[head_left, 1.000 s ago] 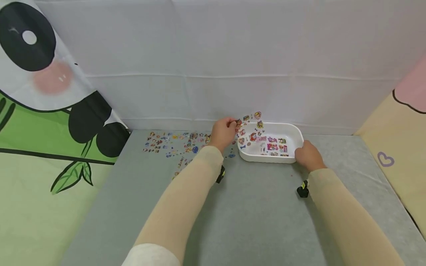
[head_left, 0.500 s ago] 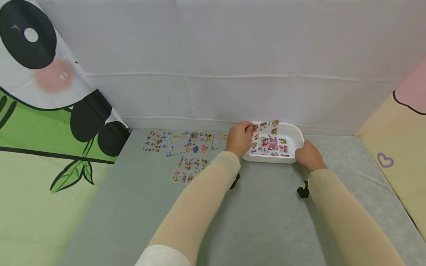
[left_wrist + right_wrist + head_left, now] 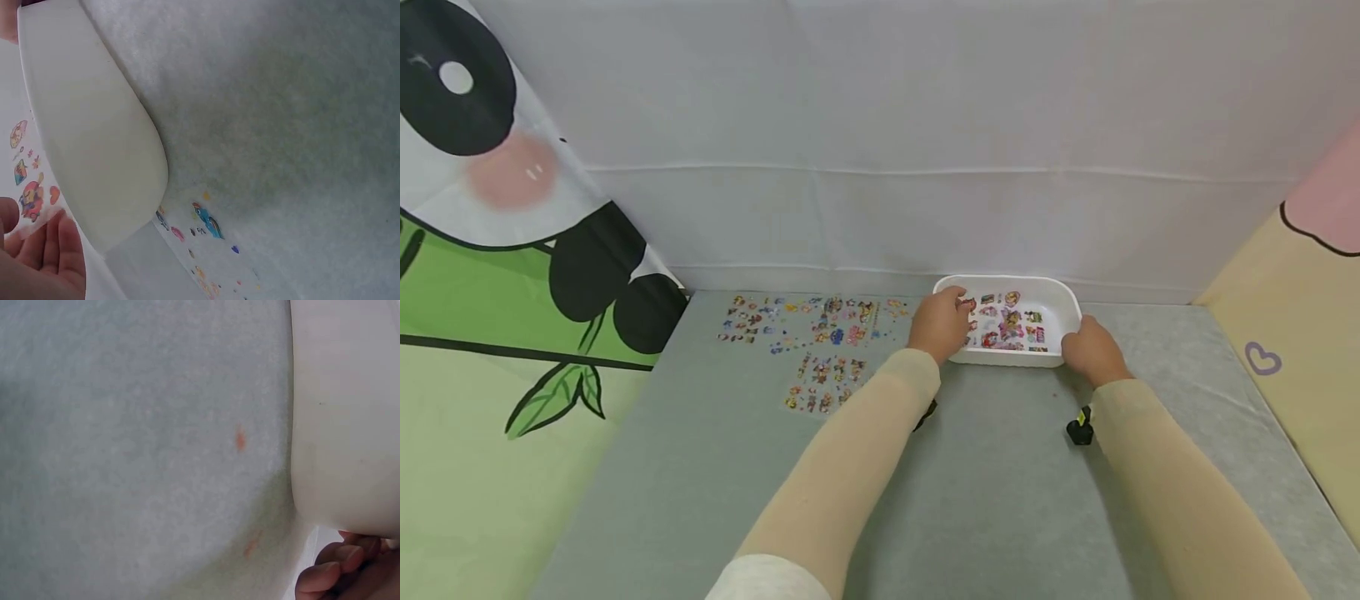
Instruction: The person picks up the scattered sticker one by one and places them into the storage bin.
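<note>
A white tray stands near the back wall, with clear sticker sheets covered in colourful cartoon figures lying inside. My left hand is over the tray's left end, at the edge of the top sheet. In the left wrist view, the thumb stands apart from the loosely bent fingers, with the sheet's edge close to them. My right hand grips the tray's right end; in the right wrist view its curled fingers are at the underside of the tray's end.
Several more clear sticker sheets lie on the grey cloth left of the tray. A white cloth wall rises right behind. Printed cloth panels border both sides. Small reddish specks mark the cloth near the tray.
My left hand has carried a sticker sheet rightward over the tray and lowered it inside; the thumb and fingers have parted. My right hand has stayed on the tray's right end.
</note>
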### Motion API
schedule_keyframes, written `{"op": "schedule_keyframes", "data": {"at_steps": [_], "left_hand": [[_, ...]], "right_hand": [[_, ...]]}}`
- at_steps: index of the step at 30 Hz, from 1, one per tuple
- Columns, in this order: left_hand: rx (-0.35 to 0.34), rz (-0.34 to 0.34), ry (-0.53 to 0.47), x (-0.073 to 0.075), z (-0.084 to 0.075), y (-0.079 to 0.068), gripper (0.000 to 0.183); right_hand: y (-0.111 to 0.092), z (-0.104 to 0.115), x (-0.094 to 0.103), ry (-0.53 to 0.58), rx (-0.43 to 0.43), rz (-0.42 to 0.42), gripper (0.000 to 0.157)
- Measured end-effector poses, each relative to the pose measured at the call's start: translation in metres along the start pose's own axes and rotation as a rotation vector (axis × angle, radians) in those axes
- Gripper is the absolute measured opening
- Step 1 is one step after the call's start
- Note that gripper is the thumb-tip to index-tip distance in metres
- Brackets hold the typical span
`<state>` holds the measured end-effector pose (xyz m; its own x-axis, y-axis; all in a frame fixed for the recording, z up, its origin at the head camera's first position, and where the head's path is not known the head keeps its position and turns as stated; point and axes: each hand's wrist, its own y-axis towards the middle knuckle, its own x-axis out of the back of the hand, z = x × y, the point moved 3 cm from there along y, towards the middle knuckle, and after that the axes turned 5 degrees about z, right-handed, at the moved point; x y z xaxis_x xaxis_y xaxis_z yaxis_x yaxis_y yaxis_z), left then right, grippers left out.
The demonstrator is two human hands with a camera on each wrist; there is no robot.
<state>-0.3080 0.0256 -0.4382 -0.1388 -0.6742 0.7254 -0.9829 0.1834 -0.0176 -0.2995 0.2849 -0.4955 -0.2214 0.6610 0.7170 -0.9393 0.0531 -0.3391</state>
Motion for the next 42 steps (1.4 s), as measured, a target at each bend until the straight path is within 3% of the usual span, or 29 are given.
{"op": "schedule_keyframes", "data": {"at_steps": [6, 16, 28, 33, 37, 42], "left_hand": [[0.009, -0.053, -0.016, 0.004, 0.004, 0.003, 0.041], [-0.014, -0.068, -0.053, 0.01, 0.021, 0.004, 0.022], [-0.037, 0.005, -0.009, 0.022, 0.046, 0.003, 0.02], [-0.061, 0.045, 0.033, 0.036, 0.045, -0.006, 0.021], [-0.042, 0.08, 0.002, 0.052, 0.041, -0.017, 0.023], [-0.021, 0.058, -0.079, 0.069, 0.043, -0.03, 0.024]], "right_hand": [[0.0, 0.001, 0.001, -0.009, 0.0, 0.007, 0.064], [0.001, 0.0, 0.0, -0.025, 0.02, -0.001, 0.064], [0.001, -0.001, 0.0, -0.019, 0.005, 0.009, 0.064], [0.001, -0.002, 0.0, -0.026, 0.002, 0.017, 0.064], [0.001, -0.002, 0.0, -0.033, 0.01, 0.012, 0.065], [0.003, -0.001, 0.0, -0.032, 0.0, 0.017, 0.065]]}}
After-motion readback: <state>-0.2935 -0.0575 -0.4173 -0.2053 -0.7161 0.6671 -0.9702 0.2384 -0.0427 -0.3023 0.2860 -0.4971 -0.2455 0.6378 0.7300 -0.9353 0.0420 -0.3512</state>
